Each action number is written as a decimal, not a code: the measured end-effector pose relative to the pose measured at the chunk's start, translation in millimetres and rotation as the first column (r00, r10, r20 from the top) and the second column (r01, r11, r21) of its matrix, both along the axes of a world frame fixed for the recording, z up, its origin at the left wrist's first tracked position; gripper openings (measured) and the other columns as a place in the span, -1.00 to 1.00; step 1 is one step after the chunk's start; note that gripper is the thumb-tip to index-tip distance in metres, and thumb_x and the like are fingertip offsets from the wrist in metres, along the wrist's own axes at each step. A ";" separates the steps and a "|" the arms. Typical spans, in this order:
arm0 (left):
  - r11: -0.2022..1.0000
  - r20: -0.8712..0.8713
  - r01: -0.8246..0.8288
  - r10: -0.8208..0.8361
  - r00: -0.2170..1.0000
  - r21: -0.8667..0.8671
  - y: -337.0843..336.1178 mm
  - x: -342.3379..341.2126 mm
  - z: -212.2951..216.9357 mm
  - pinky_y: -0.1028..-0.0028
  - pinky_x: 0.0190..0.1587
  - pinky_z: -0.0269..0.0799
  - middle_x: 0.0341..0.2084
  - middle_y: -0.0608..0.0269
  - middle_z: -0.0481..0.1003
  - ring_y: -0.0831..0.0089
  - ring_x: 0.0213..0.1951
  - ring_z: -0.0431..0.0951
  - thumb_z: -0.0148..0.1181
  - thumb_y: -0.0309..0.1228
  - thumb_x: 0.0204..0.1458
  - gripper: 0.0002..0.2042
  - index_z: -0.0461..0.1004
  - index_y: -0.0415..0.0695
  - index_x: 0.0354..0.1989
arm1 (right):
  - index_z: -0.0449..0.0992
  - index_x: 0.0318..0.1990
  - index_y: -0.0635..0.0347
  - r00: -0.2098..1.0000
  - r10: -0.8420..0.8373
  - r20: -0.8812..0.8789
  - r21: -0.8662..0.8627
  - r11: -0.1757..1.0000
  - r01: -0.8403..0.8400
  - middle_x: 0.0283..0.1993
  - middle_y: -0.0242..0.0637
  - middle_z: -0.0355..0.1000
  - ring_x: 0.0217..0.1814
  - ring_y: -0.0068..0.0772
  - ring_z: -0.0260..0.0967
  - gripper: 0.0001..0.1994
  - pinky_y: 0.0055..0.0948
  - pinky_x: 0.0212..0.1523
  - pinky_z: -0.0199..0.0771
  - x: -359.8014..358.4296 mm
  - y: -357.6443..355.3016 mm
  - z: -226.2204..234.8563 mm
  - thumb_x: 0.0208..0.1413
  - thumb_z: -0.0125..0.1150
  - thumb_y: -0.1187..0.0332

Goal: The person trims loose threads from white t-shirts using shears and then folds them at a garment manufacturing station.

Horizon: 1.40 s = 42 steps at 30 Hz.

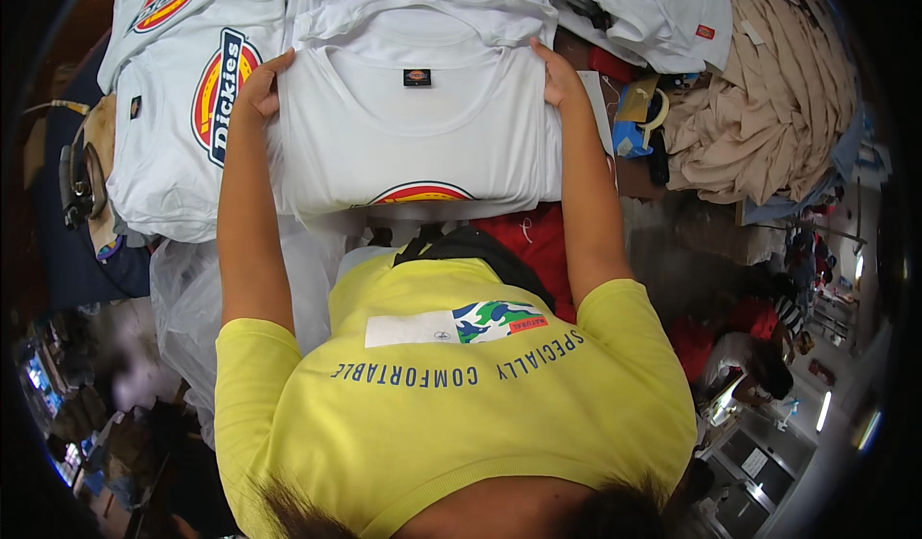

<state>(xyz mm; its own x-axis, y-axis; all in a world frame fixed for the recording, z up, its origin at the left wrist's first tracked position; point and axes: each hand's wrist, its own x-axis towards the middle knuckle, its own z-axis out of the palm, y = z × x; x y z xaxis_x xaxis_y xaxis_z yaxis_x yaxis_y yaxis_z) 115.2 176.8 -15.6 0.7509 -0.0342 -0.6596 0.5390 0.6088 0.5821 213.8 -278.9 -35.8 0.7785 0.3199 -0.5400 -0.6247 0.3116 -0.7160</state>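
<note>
A stack of folded white T-shirts (413,135) lies in front of me, and its top shirt shows a small dark neck label and the edge of a round red and yellow print. My left hand (259,87) grips the stack's upper left corner. At the upper right corner, my right hand (560,78) grips the other side. Both arms reach forward over my yellow shirt (451,395).
More white T-shirts with round red, yellow and blue prints (182,107) lie to the left, and another white pile (423,1) lies behind. Heaped beige garments (768,107) fill the right. A clear plastic bag (192,308) hangs at lower left, and a red cloth (528,241) sits under the stack.
</note>
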 end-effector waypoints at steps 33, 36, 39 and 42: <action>-0.115 -0.172 0.161 -0.899 0.402 0.980 -32.7 46.0 44.5 0.39 -0.25 0.31 -0.55 0.13 0.42 0.24 -0.44 0.43 0.20 -0.38 -0.11 -0.77 0.37 -0.18 -0.29 | 0.52 -0.31 -0.01 0.613 0.725 0.315 -0.928 0.099 0.360 -0.18 -0.43 0.39 0.03 -0.29 0.21 -0.67 -0.06 -0.02 0.04 -10.6 38.5 12.8 -0.11 0.18 -0.02; 0.031 -0.088 0.228 -0.865 0.494 0.973 -30.8 47.6 39.4 0.40 -0.30 0.30 -0.61 0.15 0.41 0.26 -0.49 0.39 0.19 -0.38 -0.08 -0.74 0.34 -0.14 -0.21 | 0.53 -0.35 -0.03 0.623 0.690 0.369 -0.916 0.155 0.370 -0.28 -0.45 0.43 -0.06 -0.33 0.26 -0.70 -0.14 -0.06 0.05 -8.1 36.1 10.9 -0.10 0.18 -0.01; 0.139 0.013 0.165 -0.800 0.599 0.976 -27.5 48.0 29.4 0.40 -0.35 0.30 -0.62 0.16 0.41 0.26 -0.53 0.38 0.16 -0.36 -0.02 -0.71 0.30 -0.07 -0.12 | 0.53 -0.41 -0.06 0.627 0.654 0.423 -0.899 0.212 0.385 -0.41 -0.46 0.45 -0.17 -0.36 0.30 -0.75 -0.24 -0.11 0.05 -5.0 34.6 9.5 -0.07 0.16 0.02; -0.042 -0.024 -0.016 -0.811 0.584 0.999 -28.7 45.8 11.3 0.39 -0.34 0.34 -0.53 0.10 0.49 0.18 -0.45 0.50 0.11 -0.34 0.02 -0.72 0.29 -0.02 -0.09 | 0.53 -0.45 -0.06 0.572 0.671 0.471 -0.852 0.180 0.491 -0.47 -0.47 0.45 -0.25 -0.35 0.31 -0.79 -0.27 -0.16 0.05 -6.2 36.5 2.6 -0.02 0.12 0.06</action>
